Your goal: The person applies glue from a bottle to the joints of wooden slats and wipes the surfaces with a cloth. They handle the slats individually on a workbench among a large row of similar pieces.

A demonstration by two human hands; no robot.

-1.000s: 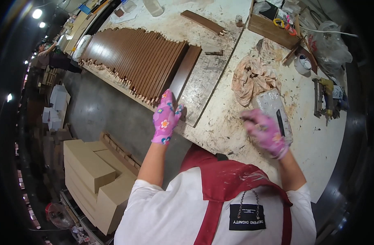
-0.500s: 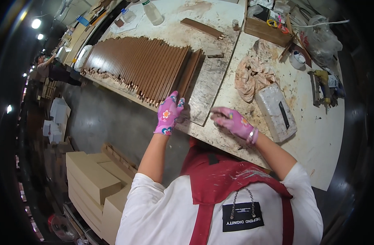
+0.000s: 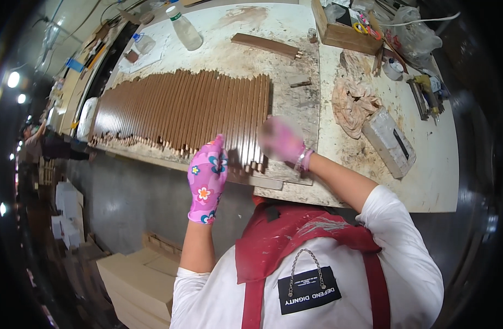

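Note:
A long row of brown wooden strips (image 3: 174, 109) with pale peg-like ends lies side by side on the worktable. My left hand (image 3: 206, 178), in a pink flowered glove, is at the near ends of the strips. Its fingers are curled and pressed together; whatever may be between them is hidden. At the row's right edge is my right hand (image 3: 284, 140), gloved in pink as well. Motion smears its fingers, so their closing cannot be made out. The rightmost strips reach nearer to me than those beside them.
Farther back lie a separate brown board (image 3: 265, 45) and a clear bottle (image 3: 184, 30). To the right are a crumpled cloth (image 3: 353, 107), a wrapped block (image 3: 390, 143), a nail gun (image 3: 425, 96) and a wooden box (image 3: 347, 33). Cardboard boxes (image 3: 139, 279) stand below left.
My right hand has moved left from the bare tabletop to the row's right edge. The tilted strips there now lie flat against the row. My left hand's fingers have drawn together.

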